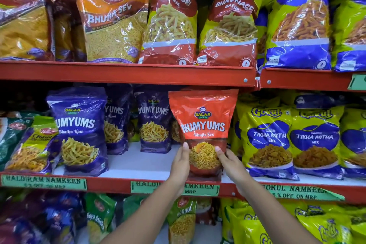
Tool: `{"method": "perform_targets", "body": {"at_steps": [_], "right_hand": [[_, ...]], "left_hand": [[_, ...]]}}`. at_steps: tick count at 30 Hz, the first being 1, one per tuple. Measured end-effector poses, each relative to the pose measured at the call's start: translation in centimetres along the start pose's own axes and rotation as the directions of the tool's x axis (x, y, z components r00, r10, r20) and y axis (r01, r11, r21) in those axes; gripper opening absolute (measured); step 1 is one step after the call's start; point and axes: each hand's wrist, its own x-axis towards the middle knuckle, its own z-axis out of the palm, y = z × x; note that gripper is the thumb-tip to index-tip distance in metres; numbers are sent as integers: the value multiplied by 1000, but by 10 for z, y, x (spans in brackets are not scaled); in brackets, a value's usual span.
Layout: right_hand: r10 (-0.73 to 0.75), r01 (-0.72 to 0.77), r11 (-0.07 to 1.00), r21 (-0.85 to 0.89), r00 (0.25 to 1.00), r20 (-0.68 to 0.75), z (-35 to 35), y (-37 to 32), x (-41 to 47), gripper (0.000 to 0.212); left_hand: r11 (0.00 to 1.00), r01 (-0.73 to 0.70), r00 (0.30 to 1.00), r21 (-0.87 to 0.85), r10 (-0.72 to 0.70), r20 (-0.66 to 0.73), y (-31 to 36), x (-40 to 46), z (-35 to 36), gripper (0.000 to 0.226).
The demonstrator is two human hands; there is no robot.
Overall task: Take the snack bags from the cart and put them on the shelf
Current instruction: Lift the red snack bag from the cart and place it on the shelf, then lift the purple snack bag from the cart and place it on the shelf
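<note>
An orange-red Numyums Bhujia Sev snack bag (204, 121) stands upright at the front edge of the middle shelf (138, 162). My left hand (179, 166) grips the bag's lower left side and my right hand (231, 166) grips its lower right side. The bag's bottom rests at the shelf's red front rail. The cart is out of view.
Purple Numyums Bhatha Kani bags (79, 130) stand to the left, with white shelf surface between them and the held bag. Yellow-blue Gokul Tikha Mitha Mix bags (267, 140) crowd the right. Upper shelf (126, 73) and lower shelf hold more snack bags.
</note>
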Motion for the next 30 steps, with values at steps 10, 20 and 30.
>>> {"method": "perform_targets", "body": {"at_steps": [10,20,30], "right_hand": [[-426,299,724,-621,903,-61,34,53,-105,69],[-161,336,439,-833,942,295,74,212,-267,66],[555,225,515,-827,648,522,92,319,-360,71]], "left_hand": [[652,-422,890,630,431,150,-57,-83,-56,58],[251,-308,951,918,73,300,-249,-248,-177,55],[356,-57,723,933,-629,285,-347,-373,-219,71]]}}
